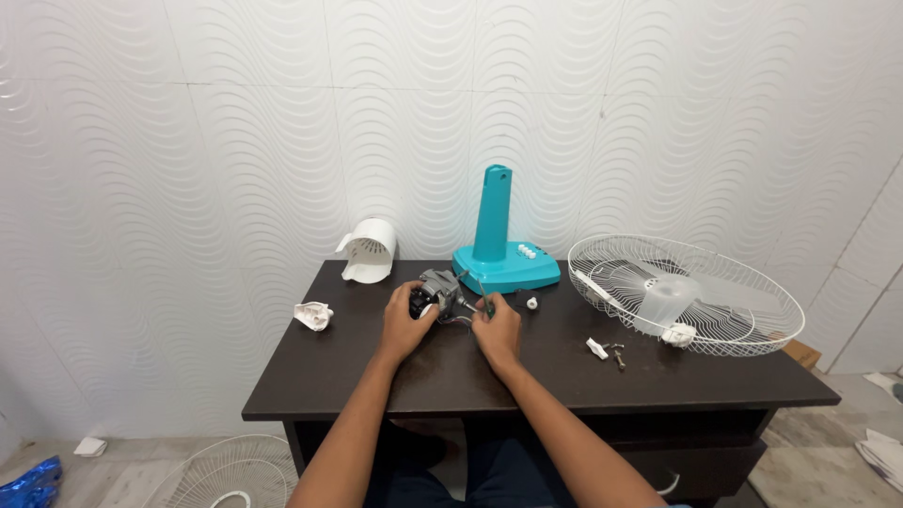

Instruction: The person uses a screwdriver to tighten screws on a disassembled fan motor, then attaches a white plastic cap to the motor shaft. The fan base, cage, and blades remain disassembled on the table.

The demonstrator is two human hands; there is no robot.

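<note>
White wavy wall panels rise behind a dark desk across the middle of the frame. At centre, the left hand curls closed around a grey fan motor. Just right of it, the right hand pinches a thin screwdriver in closed fingers. A teal fan base stands behind; a wire fan guard lies right.
</note>
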